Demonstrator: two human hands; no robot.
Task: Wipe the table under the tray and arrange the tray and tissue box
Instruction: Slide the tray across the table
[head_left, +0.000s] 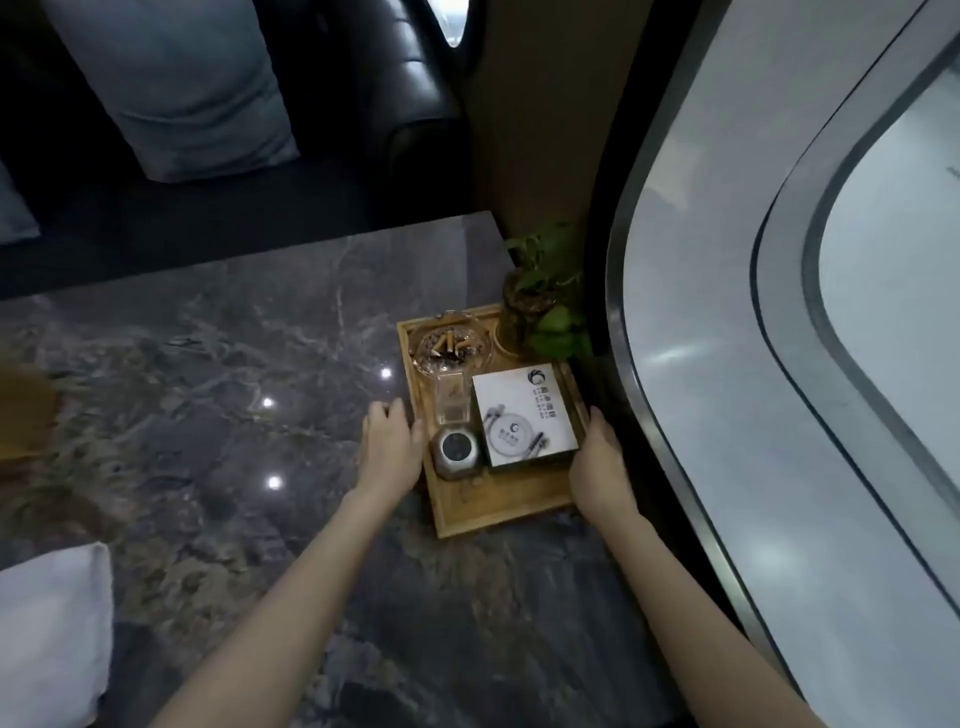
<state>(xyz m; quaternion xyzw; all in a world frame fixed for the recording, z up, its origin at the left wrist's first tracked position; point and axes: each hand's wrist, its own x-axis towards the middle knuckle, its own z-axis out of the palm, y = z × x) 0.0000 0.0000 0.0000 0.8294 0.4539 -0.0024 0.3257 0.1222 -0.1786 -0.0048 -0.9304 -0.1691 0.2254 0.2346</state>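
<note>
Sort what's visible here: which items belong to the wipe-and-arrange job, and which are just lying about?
Job items:
wooden tray
tissue box
marble table
left hand and right hand, at the tray's sides

Lying about:
ashtray
plant
small round metal container
sofa cushion

A dark marble table carries a wooden tray near its right edge.

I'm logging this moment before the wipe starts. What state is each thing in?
Tray: flat on the table, loaded.
Tissue box: lying flat in the tray.
Ashtray: holds cigarette butts.
Plant: upright at the tray's far corner.
Left hand: on the tray's left edge.
Right hand: on its right edge.
</note>
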